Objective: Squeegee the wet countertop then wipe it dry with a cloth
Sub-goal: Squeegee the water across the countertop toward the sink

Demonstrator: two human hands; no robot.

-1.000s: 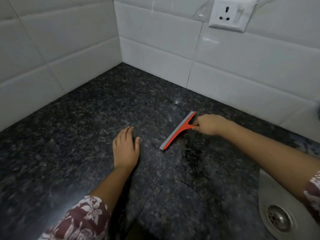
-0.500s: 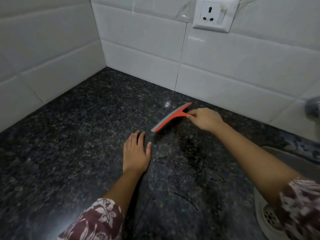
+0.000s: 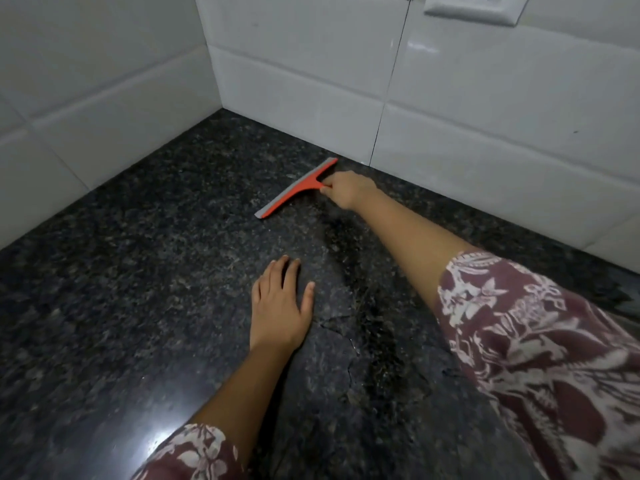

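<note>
**Squeegee pushed farther back toward the tiled wall**

Squeegee has moved away from the left hand since the earlier frames; it was just beside the fingertips, now well apart and near the back wall tiles. One squeegee: orange body, grey blade edge down on the dark granite countertop, lying diagonally, far end close to the wall.

Right hand: arm stretched out, fingers closed around the short handle.

Left hand: flat, palm down on the stone, fingers together, thumb out, holding nothing.

Two patterned maroon sleeves.

One socket plate cut off at the top edge.

No readable writing anywhere.
</note>
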